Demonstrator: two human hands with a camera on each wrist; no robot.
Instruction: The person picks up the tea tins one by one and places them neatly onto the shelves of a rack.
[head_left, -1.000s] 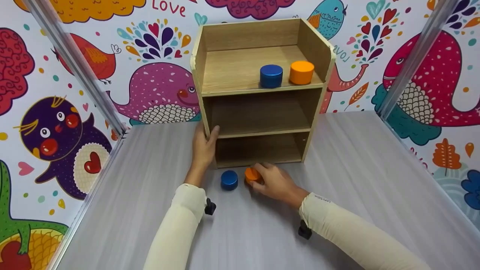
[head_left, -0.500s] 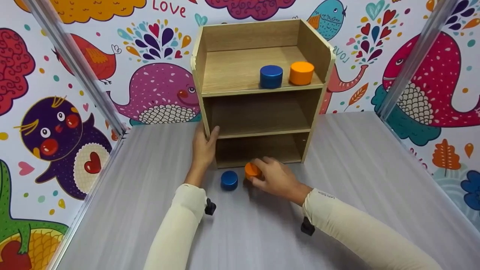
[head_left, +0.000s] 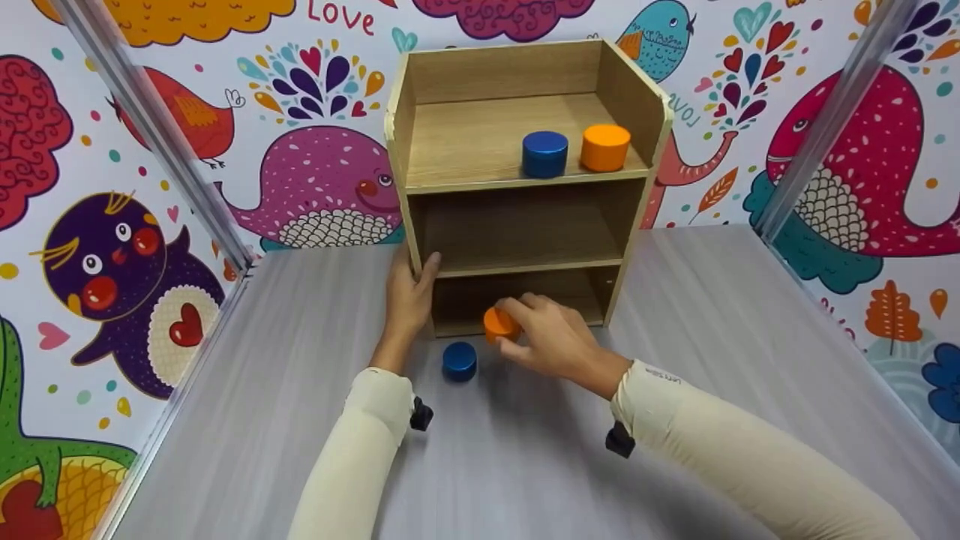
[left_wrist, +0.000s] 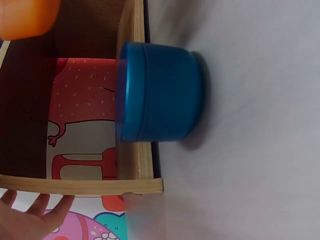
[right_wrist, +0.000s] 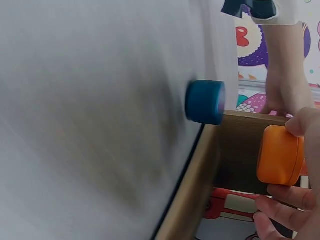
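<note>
A small wooden shelf unit (head_left: pixel 517 182) with three levels stands on the table. My left hand (head_left: pixel 409 300) grips its left side panel, thumb at the front edge; the left wrist view shows fingers (left_wrist: pixel 37 205) along that panel's outside. With thumb and fingers, my right hand (head_left: pixel 551 337) pinches an orange round tin (head_left: pixel 500 325), raised off the table before the bottom level. In the right wrist view the orange tin (right_wrist: pixel 280 155) shows side-on between thumb and fingers. A blue round tin (head_left: pixel 459 361) rests on the table in front of the unit, left of the orange one.
On the top shelf, toward the right, stand another blue tin (head_left: pixel 544 154) and another orange tin (head_left: pixel 605 148). Printed walls (head_left: pixel 322 180) and metal posts (head_left: pixel 161 150) border the grey table (head_left: pixel 720 337) at the back and sides.
My right hand has lifted the orange tin off the table and brought it up slightly toward the bottom level. My left hand and the blue tin have stayed put.
</note>
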